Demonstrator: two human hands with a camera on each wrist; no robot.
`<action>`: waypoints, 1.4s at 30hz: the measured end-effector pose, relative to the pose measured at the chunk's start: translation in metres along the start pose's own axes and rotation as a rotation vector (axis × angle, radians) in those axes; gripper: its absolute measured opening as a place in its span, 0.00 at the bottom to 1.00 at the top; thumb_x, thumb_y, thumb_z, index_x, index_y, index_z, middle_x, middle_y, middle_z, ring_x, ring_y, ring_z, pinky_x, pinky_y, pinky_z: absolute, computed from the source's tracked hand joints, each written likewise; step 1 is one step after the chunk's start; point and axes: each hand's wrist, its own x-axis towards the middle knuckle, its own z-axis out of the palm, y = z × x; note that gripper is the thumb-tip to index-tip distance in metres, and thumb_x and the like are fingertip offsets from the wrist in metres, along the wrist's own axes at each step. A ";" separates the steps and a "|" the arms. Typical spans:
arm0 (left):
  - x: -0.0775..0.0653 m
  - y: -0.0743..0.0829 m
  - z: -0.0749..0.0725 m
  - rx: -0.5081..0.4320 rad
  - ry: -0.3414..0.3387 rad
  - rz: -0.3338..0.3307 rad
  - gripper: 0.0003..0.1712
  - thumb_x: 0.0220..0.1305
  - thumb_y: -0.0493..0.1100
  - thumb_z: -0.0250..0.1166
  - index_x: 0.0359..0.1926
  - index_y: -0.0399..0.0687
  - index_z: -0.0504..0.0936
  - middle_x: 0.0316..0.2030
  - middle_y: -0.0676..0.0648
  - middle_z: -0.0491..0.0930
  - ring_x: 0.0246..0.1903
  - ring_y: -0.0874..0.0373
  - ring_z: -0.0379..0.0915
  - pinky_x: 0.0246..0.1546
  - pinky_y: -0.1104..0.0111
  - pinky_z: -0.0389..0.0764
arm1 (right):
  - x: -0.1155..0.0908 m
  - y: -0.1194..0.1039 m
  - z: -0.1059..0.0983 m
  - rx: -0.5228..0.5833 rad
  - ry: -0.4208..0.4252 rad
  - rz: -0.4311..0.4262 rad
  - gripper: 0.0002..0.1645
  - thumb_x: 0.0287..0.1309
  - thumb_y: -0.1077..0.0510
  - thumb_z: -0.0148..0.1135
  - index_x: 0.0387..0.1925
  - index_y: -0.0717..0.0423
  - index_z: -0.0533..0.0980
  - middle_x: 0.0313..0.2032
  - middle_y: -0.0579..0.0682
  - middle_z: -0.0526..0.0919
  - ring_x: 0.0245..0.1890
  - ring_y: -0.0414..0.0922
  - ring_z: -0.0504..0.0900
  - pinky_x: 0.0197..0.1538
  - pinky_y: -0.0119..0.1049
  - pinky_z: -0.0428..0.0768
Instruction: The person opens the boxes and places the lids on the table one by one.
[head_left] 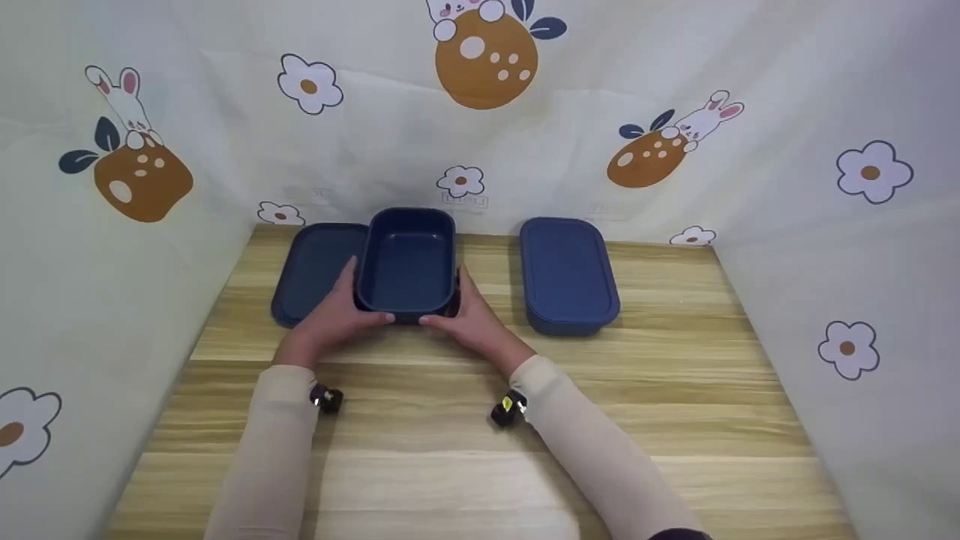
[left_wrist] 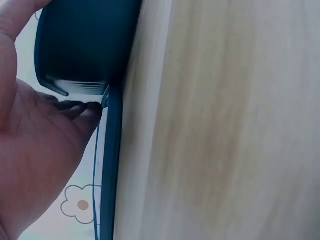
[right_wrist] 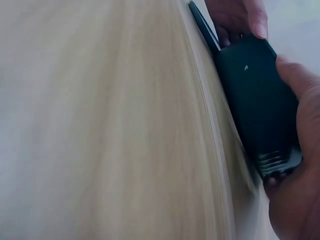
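Note:
An uncovered dark blue food container (head_left: 409, 270) is at the back of the table, between my two hands. My left hand (head_left: 335, 315) grips its left side, and the thumb lies along the near rim. On the other side my right hand (head_left: 480, 319) holds it the same way, thumb at the near wall. In the right wrist view both thumbs press the container's (right_wrist: 255, 90) wall. Just left of it a flat blue lid (head_left: 319, 274) lies on the table, partly covered by the container and my left hand. The fingers behind the container are mostly hidden.
A second blue container with its lid on (head_left: 570, 277) stands to the right, apart from my hands. The wood-grain table (head_left: 420, 465) is bordered by a patterned cloth (head_left: 375, 142) at the back and both sides.

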 end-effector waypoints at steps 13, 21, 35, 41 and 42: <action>-0.024 0.055 0.052 0.007 0.258 0.402 0.31 0.73 0.40 0.76 0.72 0.44 0.77 0.77 0.40 0.66 0.79 0.44 0.61 0.77 0.44 0.65 | -0.080 -0.019 -0.044 -0.147 -0.179 0.014 0.53 0.71 0.44 0.76 0.84 0.62 0.62 0.79 0.60 0.70 0.78 0.57 0.70 0.80 0.50 0.68; -0.038 0.076 0.114 0.057 0.073 0.539 0.30 0.69 0.36 0.76 0.69 0.40 0.77 0.68 0.43 0.73 0.71 0.49 0.70 0.75 0.54 0.71 | -0.123 -0.010 -0.071 -0.063 -0.227 -0.020 0.33 0.75 0.54 0.73 0.72 0.64 0.74 0.67 0.62 0.83 0.66 0.58 0.83 0.71 0.58 0.78; -0.048 0.090 0.146 -0.108 -0.059 0.436 0.28 0.71 0.35 0.75 0.67 0.43 0.76 0.66 0.41 0.75 0.69 0.47 0.72 0.69 0.47 0.78 | -0.162 0.003 -0.109 0.038 -0.119 0.031 0.26 0.76 0.59 0.71 0.68 0.67 0.76 0.60 0.67 0.84 0.59 0.61 0.85 0.64 0.42 0.82; -0.042 0.093 0.154 -0.150 -0.084 0.392 0.28 0.71 0.36 0.74 0.68 0.43 0.76 0.66 0.38 0.75 0.68 0.45 0.73 0.69 0.45 0.77 | -0.165 0.008 -0.123 -0.005 -0.097 0.040 0.22 0.76 0.59 0.71 0.62 0.67 0.79 0.54 0.64 0.88 0.52 0.52 0.87 0.57 0.37 0.83; -0.040 0.095 0.155 -0.155 -0.089 0.388 0.28 0.71 0.36 0.74 0.68 0.43 0.76 0.66 0.39 0.75 0.68 0.44 0.73 0.69 0.45 0.77 | -0.166 0.009 -0.127 -0.016 -0.094 0.042 0.21 0.76 0.59 0.71 0.61 0.68 0.80 0.52 0.63 0.89 0.50 0.51 0.87 0.55 0.36 0.84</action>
